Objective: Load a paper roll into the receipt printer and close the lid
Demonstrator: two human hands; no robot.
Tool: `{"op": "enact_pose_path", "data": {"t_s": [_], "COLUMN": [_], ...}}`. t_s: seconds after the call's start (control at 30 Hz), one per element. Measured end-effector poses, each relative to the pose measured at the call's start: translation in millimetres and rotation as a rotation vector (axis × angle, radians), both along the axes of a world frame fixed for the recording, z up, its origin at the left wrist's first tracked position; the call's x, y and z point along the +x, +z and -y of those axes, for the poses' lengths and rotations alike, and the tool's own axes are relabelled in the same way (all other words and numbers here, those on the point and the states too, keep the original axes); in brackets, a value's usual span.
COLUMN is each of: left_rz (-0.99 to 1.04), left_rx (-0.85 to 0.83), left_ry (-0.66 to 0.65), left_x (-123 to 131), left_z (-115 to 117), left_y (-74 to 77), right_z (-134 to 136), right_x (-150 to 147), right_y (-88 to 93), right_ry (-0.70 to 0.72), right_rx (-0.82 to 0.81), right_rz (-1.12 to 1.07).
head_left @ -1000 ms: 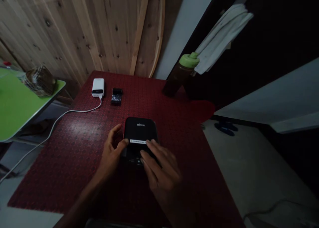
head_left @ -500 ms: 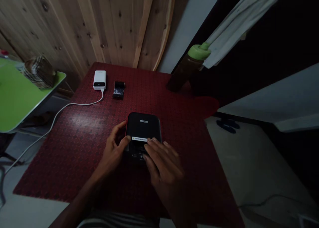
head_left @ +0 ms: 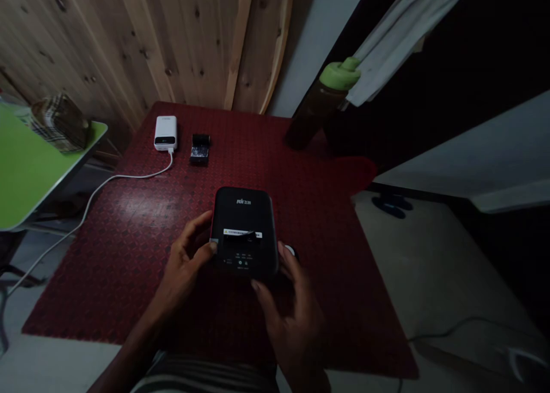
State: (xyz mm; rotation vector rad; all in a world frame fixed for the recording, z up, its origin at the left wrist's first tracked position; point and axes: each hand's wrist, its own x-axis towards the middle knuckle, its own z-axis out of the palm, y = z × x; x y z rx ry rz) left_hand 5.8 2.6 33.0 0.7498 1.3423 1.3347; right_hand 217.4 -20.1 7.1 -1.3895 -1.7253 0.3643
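Observation:
A black receipt printer (head_left: 244, 218) lies in front of me on the red patterned table (head_left: 129, 255). Across its top runs a white warning label over a slot, with a thin dark strip lying across the label. Small buttons and lights sit near its front edge. My left hand (head_left: 187, 258) grips the printer's left side, thumb at the upper edge and fingers along the side. At the right front corner, my right hand (head_left: 292, 301) curls round, fingertips against the right side and thumb at the front edge. Beside its fingers shows part of a small white round thing (head_left: 291, 250).
A white power bank (head_left: 165, 130) with a white cable (head_left: 129, 177) stands at the back left, beside a small black roll with a shiny strip (head_left: 200, 150). A dark bottle with a green cap (head_left: 339, 75) stands at the back right. A green table (head_left: 34, 164) is at left.
My right hand has come off the printer's top and moved to its right front corner, uncovering the label, slot and buttons. My left hand keeps its grip on the left side.

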Motion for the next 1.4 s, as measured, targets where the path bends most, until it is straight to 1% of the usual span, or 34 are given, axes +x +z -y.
{"op": "enact_pose_path", "data": {"t_s": [0.17,0.43,0.57,0.87,0.97,1.03,1.1,1.17,1.2,1.27,1.33,1.4], "left_rz": [0.041,0.022,0.028,0.01,-0.005,-0.004,-0.002,0.004,0.004,-0.005,-0.017,-0.025], "left_rx": [-0.013,-0.065,-0.067,-0.075,-0.068,-0.057,-0.021,0.029,0.049,0.076,0.1,0.119], "left_ry": [0.009,0.016,0.02,0.02,0.02,0.02,0.022,0.024,0.021,0.001,-0.019,-0.029], "left_x": [1,2,2,5,5,5,6,5,5,3,1,0], "left_z": [-2,-4,-5,-7,-6,-5,-3,-1,-1,-2,-3,-4], "left_y": [0.8,8.0,8.5,13.7,10.7,4.7,-4.0,-13.0,-16.8,-22.0,-24.1,-24.9], "right_z": [-2,-1,0,0,-1,-5,-14,-31,-43,-69,-96,-118], "right_x": [0,5,7,4,6,10,17,21,21,14,0,-19], "right_y": [-1.6,-6.3,-7.3,-9.3,-4.9,1.4,10.8,22.8,29.2,41.7,53.1,63.6], "right_ry": [0.0,0.012,0.009,-0.001,0.006,0.034,0.062,0.099,0.137,0.263,0.419,0.514], "right_rx": [-0.06,-0.154,-0.196,-0.199,-0.186,-0.172,-0.13,-0.051,-0.006,0.052,0.016,-0.129], "right_rz": [-0.078,-0.153,-0.204,-0.261,-0.209,-0.17,-0.13,-0.065,-0.019,0.085,0.205,0.375]}}
